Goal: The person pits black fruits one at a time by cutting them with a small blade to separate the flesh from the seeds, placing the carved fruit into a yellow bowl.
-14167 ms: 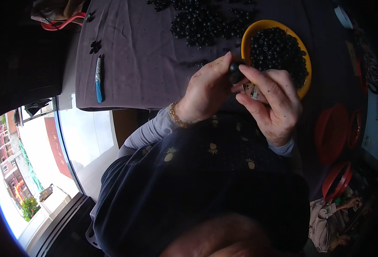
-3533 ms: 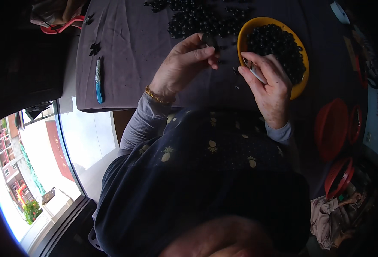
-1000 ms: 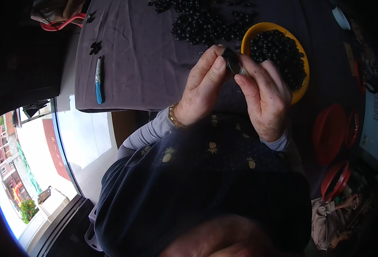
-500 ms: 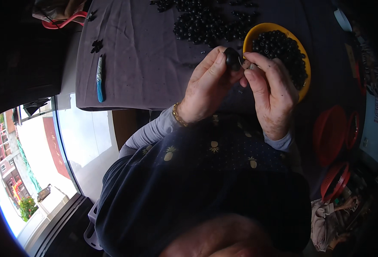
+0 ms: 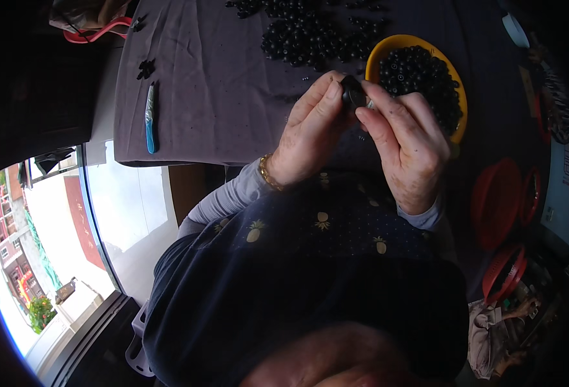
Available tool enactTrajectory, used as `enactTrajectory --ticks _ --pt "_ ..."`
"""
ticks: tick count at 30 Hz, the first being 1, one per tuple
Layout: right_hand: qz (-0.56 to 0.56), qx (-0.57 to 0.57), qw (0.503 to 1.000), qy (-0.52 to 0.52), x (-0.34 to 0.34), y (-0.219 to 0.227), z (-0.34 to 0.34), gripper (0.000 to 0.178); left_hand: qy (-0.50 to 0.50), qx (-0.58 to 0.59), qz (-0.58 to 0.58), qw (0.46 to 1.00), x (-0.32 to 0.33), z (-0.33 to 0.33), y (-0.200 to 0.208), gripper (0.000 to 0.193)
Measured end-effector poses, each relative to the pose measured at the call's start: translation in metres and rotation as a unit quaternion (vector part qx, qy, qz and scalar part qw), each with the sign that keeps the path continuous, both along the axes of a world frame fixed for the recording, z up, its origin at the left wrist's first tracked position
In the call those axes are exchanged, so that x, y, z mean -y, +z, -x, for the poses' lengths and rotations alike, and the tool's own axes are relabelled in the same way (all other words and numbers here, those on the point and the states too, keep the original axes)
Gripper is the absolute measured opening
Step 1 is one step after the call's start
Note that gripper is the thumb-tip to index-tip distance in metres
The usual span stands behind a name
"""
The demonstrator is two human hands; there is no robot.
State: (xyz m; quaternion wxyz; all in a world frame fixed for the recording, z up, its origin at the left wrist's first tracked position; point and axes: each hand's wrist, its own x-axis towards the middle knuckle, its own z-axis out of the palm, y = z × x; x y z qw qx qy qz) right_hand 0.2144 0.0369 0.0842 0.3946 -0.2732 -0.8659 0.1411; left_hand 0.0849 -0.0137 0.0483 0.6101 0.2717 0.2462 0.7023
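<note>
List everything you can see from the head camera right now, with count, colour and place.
small black part: one, pinched between both hands' fingertips
yellow bowl: one, full of black parts, beyond the right hand
loose black parts: a heap, on the cloth left of the bowl
purple-grey cloth: one, covers the table
blue-handled tool: one, on the cloth's left edge
red baskets: several, far right
left hand: holding the part
right hand: holding the part

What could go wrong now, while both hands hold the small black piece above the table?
The black piece is pinched only by fingertips of the left hand and right hand; it may slip and fall among the loose pieces on the cloth. The right hand is close to the full yellow bowl and might bump it.
</note>
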Motion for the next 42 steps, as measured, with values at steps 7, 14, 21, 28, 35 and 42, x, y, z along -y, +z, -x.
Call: enactTrajectory --ticks 7,14,21,28,35,42 --pt "0.114 -0.079 0.990 -0.003 -0.002 0.004 0.001 0.028 -0.043 0.038 -0.078 0.995 -0.007 0.003 -0.016 0.030" --pt "0.038 -0.015 0.995 0.087 -0.001 -0.008 -0.003 0.048 -0.042 0.029 0.017 0.999 -0.005 0.008 -0.018 0.023" --pt "-0.002 -0.002 1.000 0.027 -0.002 -0.010 0.001 0.045 -0.036 0.073 0.031 0.996 -0.003 0.002 -0.018 0.022" --pt "-0.022 0.002 1.000 0.010 -0.007 -0.021 -0.005 0.036 -0.074 0.007 0.073 0.995 -0.005 -0.003 -0.026 0.022" --pt "0.015 0.091 0.985 -0.143 -0.028 -0.026 -0.038 0.019 0.082 -0.561 0.067 0.821 -0.033 0.045 -0.052 0.023" --pt "0.114 0.136 0.946 -0.273 -0.042 -0.029 -0.074 0.025 0.226 -0.771 0.070 0.591 -0.051 0.084 -0.094 0.016"
